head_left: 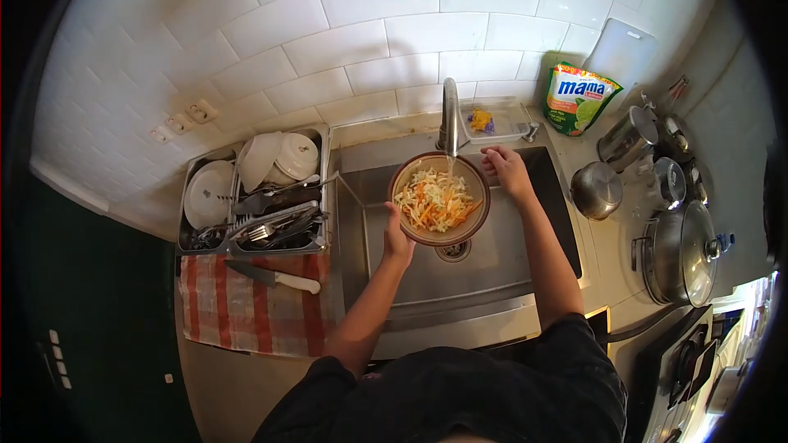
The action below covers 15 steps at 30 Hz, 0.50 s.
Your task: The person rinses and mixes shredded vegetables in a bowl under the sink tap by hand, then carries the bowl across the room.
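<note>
A brown-rimmed bowl (484, 207) of shredded vegetables (435, 203), pale and orange strips, is held over the sink (427, 279). My left hand (398, 238) grips its left side, thumb up at the rim and fingers hidden underneath. Water runs from the curved metal faucet (450, 115) into the far part of the bowl. Just past the bowl's right rim is my right hand (505, 167), its fingers curled in with nothing visible in them. Whether it touches the rim is unclear. The drain (453, 251) shows below the bowl.
Left of the sink stands a dish rack (326, 197) with plates, bowls and cutlery. A white-handled knife (275, 277) lies on a striped cloth (246, 312). To the right are a green pouch (579, 100), a metal pot (597, 190), a lidded pot (681, 254) and a stove (677, 369).
</note>
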### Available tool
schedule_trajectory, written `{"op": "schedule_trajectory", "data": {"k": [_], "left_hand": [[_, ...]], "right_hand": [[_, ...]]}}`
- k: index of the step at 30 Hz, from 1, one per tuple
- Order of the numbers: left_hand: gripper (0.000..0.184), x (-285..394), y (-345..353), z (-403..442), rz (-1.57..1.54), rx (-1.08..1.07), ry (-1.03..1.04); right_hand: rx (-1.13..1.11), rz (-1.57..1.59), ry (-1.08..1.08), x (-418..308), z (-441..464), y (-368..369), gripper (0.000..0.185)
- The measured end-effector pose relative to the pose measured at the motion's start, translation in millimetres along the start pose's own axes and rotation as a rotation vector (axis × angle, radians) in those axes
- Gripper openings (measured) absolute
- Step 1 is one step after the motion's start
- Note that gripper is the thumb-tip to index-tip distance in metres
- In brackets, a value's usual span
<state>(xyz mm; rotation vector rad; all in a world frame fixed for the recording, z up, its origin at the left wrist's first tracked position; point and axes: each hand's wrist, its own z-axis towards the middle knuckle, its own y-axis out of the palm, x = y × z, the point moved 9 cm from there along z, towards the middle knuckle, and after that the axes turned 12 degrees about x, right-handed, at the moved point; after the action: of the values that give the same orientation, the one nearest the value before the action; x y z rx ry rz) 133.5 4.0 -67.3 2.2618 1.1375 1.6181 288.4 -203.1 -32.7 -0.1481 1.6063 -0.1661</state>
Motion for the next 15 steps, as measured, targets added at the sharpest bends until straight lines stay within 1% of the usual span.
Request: {"op": "schedule_trajectory", "data": {"k": [1, 3, 4, 7, 8, 9, 10, 12, 15], "left_hand": [[0.073, 1.3, -1.5, -1.5, 0.002, 0.017, 0.000], [0.072, 4.3, -4.3, -4.7, 0.003, 0.053, 0.003], [0.071, 6.7, -2.5, -5.0, -0.015, 0.032, 0.024], [0.070, 5.4, -3.5, -1.7, -0.055, 0.002, 0.045], [0.068, 7.4, -4.3, -2.9, -0.058, 0.032, 0.046], [0.065, 10.9, -2.3, -6.1, -0.063, 0.061, 0.046], [0.062, 14.0, -1.5, -9.0, -0.069, 0.090, 0.046], [0.063, 17.9, 3.1, -13.7, -0.077, 0.073, 0.038], [0.064, 18.9, 3.1, -16.1, -0.085, 0.072, 0.025]], "right_hand": [[-0.003, 0.123, 0.151, 27.6, 12.7, 4.1, 0.031], [-0.009, 0.120, 0.218, 56.1, 24.3, 19.6, 0.035], [-0.014, 0.118, 0.250, 71.2, 31.6, 28.2, 0.038], [-0.063, -0.037, -0.177, 84.8, 57.4, 61.0, 0.041], [-0.097, -0.033, -0.121, 119.5, 76.4, 74.8, 0.044], [-0.056, -0.071, -0.090, 120.7, 77.3, 74.3, 0.046], [-0.015, -0.110, -0.060, 114.9, 74.8, 72.7, 0.047], [0.043, -0.208, -0.037, 93.4, 63.4, 68.3, 0.051], [0.045, -0.290, -0.042, 75.8, 57.1, 65.2, 0.049]]}}
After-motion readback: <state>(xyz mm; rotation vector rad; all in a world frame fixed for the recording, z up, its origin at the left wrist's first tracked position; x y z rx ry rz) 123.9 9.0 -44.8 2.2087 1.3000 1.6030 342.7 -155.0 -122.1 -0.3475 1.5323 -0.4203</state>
